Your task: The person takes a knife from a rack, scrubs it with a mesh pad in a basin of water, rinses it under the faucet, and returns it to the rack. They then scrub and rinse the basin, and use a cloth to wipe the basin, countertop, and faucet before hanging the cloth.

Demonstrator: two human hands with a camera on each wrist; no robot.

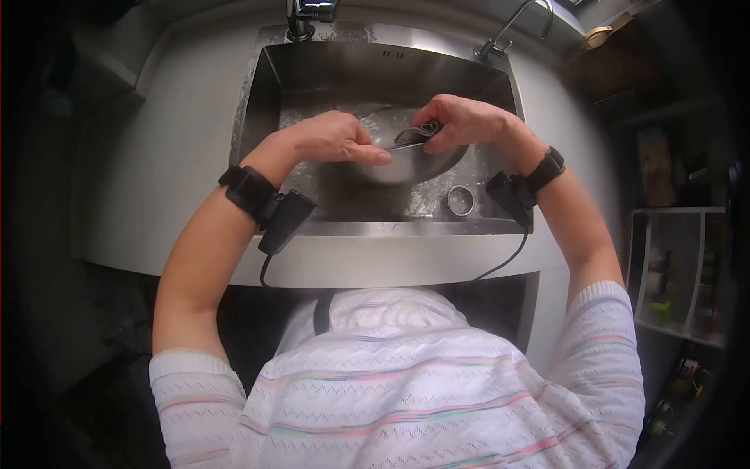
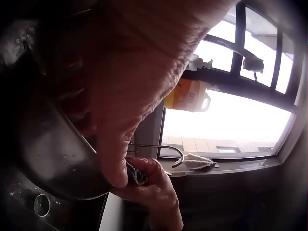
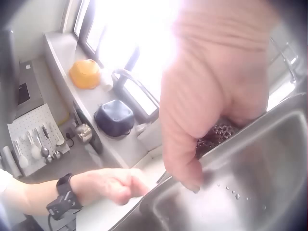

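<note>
A steel basin with a rounded wall (image 1: 394, 168) is held tilted over the bottom of the sink. My left hand (image 1: 332, 137) grips its rim on the left, thumb on the outer wall and fingers behind. Opposite, my right hand (image 1: 467, 121) pinches a dark grey mesh scourer (image 1: 418, 133) over the rim. In the right wrist view the scourer (image 3: 219, 134) shows beneath the palm, and the thumb lies along the basin's wet wall (image 3: 250, 175), where water drops cling. From the left wrist, the right hand (image 2: 154, 190) appears just beyond the left thumb.
The steel sink (image 1: 375, 228) surrounds the work, its floor wet. A small round metal cup (image 1: 460, 201) sits at the sink's front right. Behind stand a faucet (image 1: 301, 19) and a thin curved tap (image 1: 512, 31). An orange bowl (image 3: 85, 74) and a dark pot (image 3: 114, 118) rest on the sill.
</note>
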